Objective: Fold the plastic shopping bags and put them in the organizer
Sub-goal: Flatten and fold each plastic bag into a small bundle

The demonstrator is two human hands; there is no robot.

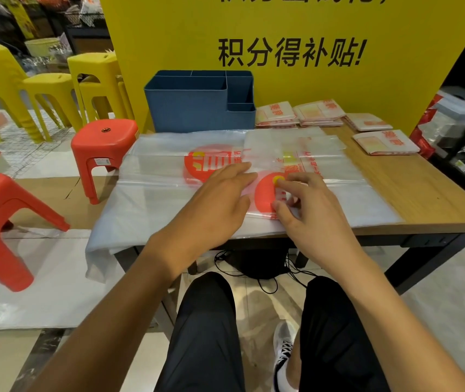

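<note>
While the left hand (220, 190) lies flat with straight fingers pressing the plastic bag (146, 176) down, the right hand (302, 202) pinches a folded flap of it. Bag's spread on the wooden table (412, 182), long axis running left-right, so the unfolded bulk lies left. Blue organizer (197, 106) sits behind, looks empty, nearer the left hand.

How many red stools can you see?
2. One red stool stands just left of the table's far corner, below the yellow stools. The other red stool is nearer, at the picture's left edge, partly cut off. More may be hidden outside the view.
</note>
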